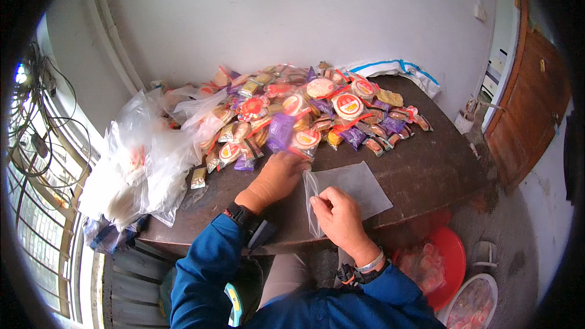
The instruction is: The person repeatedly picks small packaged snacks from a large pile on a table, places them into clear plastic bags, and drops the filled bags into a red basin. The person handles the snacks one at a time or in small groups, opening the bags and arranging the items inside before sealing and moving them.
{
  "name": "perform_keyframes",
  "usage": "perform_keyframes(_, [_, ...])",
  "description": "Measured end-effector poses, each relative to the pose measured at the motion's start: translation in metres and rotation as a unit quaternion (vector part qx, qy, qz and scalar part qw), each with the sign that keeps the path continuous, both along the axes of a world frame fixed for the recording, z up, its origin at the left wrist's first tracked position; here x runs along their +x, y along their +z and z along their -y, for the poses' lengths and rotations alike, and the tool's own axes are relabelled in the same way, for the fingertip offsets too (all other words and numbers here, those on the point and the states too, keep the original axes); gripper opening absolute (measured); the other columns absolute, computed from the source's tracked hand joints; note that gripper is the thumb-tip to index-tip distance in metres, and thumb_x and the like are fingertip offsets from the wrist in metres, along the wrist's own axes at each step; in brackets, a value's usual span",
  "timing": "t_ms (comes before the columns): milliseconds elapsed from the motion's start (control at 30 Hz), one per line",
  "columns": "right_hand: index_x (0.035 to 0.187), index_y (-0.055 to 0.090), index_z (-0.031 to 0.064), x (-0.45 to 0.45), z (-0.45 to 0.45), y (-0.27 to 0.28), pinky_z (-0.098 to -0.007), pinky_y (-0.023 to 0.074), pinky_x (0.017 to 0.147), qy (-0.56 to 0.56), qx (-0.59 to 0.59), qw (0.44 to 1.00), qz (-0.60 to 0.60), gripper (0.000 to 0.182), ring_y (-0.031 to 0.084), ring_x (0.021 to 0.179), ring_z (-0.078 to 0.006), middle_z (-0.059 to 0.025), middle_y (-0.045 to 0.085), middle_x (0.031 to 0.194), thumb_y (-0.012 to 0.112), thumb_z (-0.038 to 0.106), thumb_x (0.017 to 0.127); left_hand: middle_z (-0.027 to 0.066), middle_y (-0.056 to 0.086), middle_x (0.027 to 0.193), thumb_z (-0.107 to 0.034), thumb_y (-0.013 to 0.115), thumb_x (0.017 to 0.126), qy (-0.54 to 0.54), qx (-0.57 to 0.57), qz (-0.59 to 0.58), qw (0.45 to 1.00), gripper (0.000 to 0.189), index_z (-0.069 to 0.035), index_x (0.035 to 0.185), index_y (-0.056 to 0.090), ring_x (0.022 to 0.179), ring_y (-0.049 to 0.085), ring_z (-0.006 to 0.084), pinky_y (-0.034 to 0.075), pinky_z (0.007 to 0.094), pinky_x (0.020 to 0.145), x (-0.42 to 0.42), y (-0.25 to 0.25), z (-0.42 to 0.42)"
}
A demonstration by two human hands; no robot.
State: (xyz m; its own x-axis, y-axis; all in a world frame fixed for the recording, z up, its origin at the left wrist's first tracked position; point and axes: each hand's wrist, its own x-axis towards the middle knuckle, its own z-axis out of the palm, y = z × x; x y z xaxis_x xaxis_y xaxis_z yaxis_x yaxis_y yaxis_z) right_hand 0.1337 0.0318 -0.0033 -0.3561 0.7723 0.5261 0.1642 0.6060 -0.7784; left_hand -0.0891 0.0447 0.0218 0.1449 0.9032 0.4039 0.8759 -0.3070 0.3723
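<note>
My left hand (279, 176) reaches to the front of a heap of wrapped snacks (256, 107). A blurred purple snack packet (280, 131) stands out from its fingers, larger than the other purple packets; the fingertips are hidden. Right beside it is a clear-wrapped round biscuit (305, 139) with a red and white label. My right hand (338, 219) pinches the open mouth of a clear flat plastic bag (354, 187). That bag lies on the dark wooden table (425, 160), its mouth turned towards my left hand, and no contents show in it.
Loose clear plastic bags (141, 164) are piled at the table's left end. A white sack with blue edging (388, 67) lies at the back right. Below the right edge stand a red basin (450, 256) and a white basin (489, 283), both holding packed goods. Cables (34, 132) hang by the window.
</note>
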Motion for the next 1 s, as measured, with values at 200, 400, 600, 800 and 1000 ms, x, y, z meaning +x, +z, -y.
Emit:
perform_keyframes(200, [0.085,0.060,0.0014,-0.004,0.000,-0.001,-0.0456,0.0500,0.066,-0.018,0.042,0.999,0.021,0.016,0.063,0.074,-0.0390,-0.0178,0.063,0.080,0.071,0.010,0.093,0.0105,0.070,0.093,-0.020,0.069,0.097,0.112,0.002,0.246,0.963,0.028,-0.003,0.118,0.065,0.077,0.064,0.0228,0.054,0.0345,0.070,0.000,0.006,0.032])
perform_keyframes(400, [0.091,0.059,0.0010,-0.003,0.000,-0.005,-0.0492,0.0505,0.072,-0.024,0.049,0.998,0.041,0.010,0.063,0.083,-0.0432,-0.0199,0.063,0.087,0.066,0.007,0.094,0.0017,0.069,0.097,-0.019,0.070,0.096,0.068,-0.196,0.446,0.871,0.029,-0.002,0.118,0.063,0.089,0.061,0.0088,0.052,0.0275,0.077,0.030,0.058,0.086])
perform_keyframes(600, [0.095,0.058,0.0019,-0.003,0.002,-0.004,-0.0510,0.0503,0.074,-0.019,0.052,0.998,0.035,0.007,0.062,0.086,-0.0450,-0.0207,0.062,0.090,0.061,0.008,0.095,0.0163,0.072,0.099,-0.022,0.073,0.094,0.086,-0.150,0.258,0.950,0.032,0.003,0.113,0.065,0.092,0.068,0.0205,0.054,0.0370,0.083,0.030,0.027,0.084])
perform_keyframes(800, [0.094,0.058,0.0049,-0.002,0.005,0.004,-0.0533,0.0492,0.072,0.001,0.094,0.995,0.028,0.010,0.061,0.084,-0.0443,-0.0183,0.061,0.090,0.062,0.014,0.096,0.0191,0.072,0.098,-0.019,0.072,0.094,0.023,-0.133,0.277,0.951,0.033,0.004,0.114,0.060,0.087,0.071,0.0239,0.057,0.0382,0.076,0.040,0.019,0.080])
perform_keyframes(1000, [0.093,0.058,0.0060,-0.003,0.007,0.003,-0.0514,0.0489,0.070,0.023,0.135,0.988,0.065,0.011,0.061,0.081,-0.0414,-0.0158,0.061,0.089,0.066,0.013,0.094,0.0189,0.070,0.094,-0.011,0.071,0.093,0.078,-0.186,0.421,0.884,0.035,0.003,0.118,0.052,0.078,0.072,0.0278,0.058,0.0397,0.060,0.047,-0.007,0.068])
